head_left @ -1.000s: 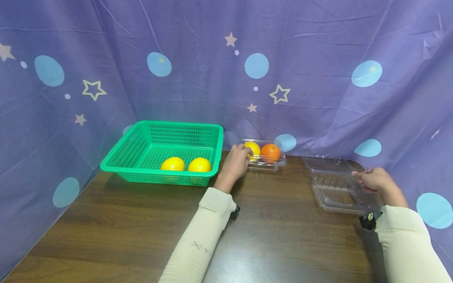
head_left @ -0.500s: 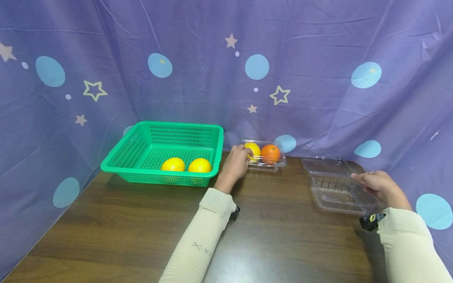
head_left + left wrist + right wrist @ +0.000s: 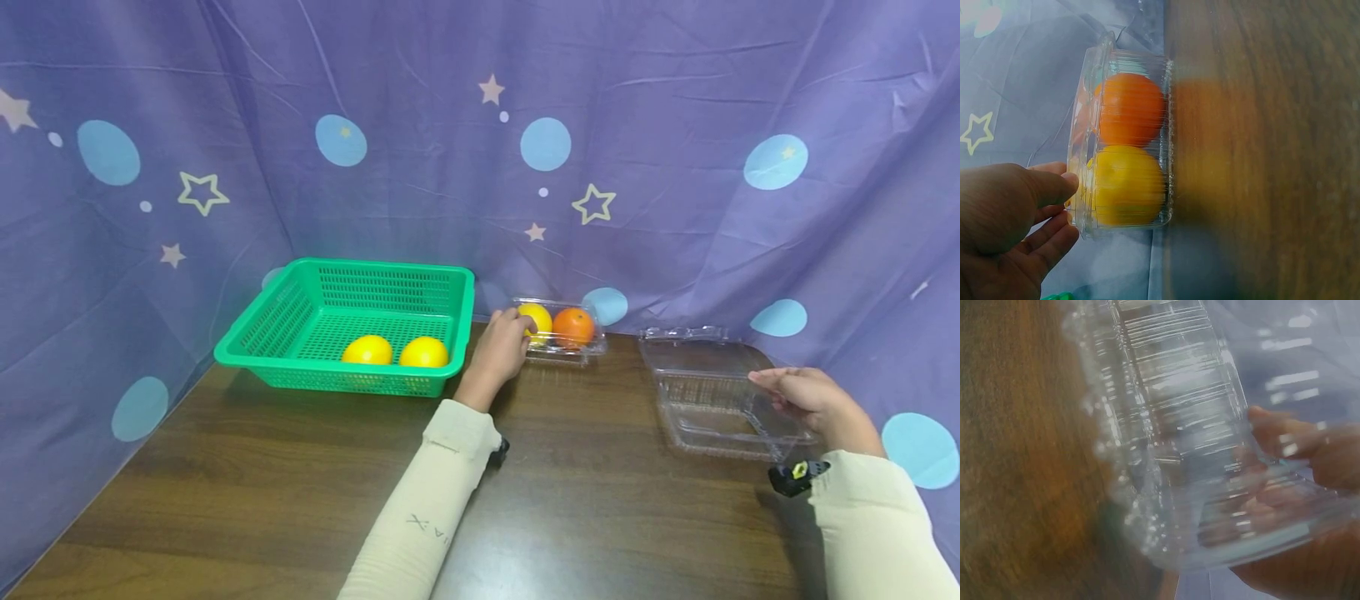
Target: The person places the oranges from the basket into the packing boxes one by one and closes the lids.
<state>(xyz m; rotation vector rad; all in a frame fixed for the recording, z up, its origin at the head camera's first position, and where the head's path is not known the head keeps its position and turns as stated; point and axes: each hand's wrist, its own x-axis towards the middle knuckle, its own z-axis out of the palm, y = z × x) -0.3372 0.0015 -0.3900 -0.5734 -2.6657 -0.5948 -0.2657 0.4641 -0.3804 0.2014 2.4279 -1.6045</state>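
At right, your right hand (image 3: 817, 402), shifted slightly outward, pinches an unfilled clear plastic clamshell (image 3: 701, 389); your left hand (image 3: 498, 348) pinches a closed, fruit-filled one (image 3: 594, 343).

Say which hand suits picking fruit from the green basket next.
Probably the left hand: it is nearer the green basket, though its fingers grip the fruit container. The right hand, farther off, grips the empty container.

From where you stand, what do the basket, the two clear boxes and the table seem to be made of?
The basket looks like satin moulded plastic, given its even green and regular slots. The fruit box and open box seem thin, glossy plastic: see-through, ribbed, glinting. The table, brown-grained with a soft sheen, may be wood or laminate.
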